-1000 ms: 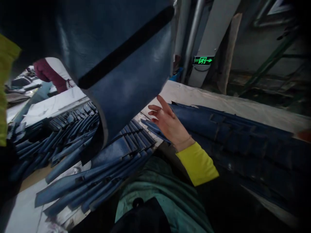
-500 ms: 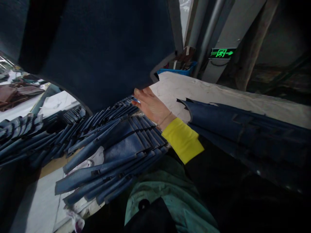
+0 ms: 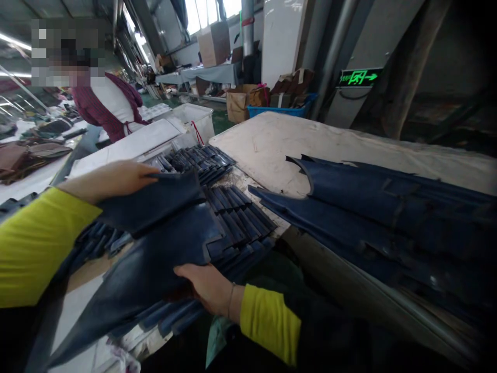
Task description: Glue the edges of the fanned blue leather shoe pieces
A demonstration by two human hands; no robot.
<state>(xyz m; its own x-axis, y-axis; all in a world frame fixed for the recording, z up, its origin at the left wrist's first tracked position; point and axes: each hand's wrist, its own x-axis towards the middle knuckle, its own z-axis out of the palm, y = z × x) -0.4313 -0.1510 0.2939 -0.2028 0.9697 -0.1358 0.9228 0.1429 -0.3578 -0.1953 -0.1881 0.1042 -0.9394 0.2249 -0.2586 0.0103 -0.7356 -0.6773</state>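
Between my hands stretches a dark blue leather-like panel (image 3: 155, 259) with a notched right edge and a crease across it. My left hand (image 3: 124, 180) grips its upper edge. At its lower right, my right hand (image 3: 207, 286) pinches the border with the thumb on top; the other fingers are partly hidden beneath. Just below and behind the panel lie rows of folded dark blue pieces (image 3: 244, 210), which it partly covers. More such pieces (image 3: 202, 160) lie farther back. To the right, large blue panels (image 3: 388, 207) are spread over a pale table.
The pale tabletop (image 3: 264, 140) extends back and right. Behind it stand a blue crate (image 3: 287, 110), cardboard boxes (image 3: 237, 101) and a white bin (image 3: 200, 119). A person in a dark red top (image 3: 89, 101) is at the far left. A green exit sign (image 3: 359, 77) glows at right.
The panel has come down from high in front of me to low over the folded pieces. My right hand has moved down and left with it, and my left hand has come into view.
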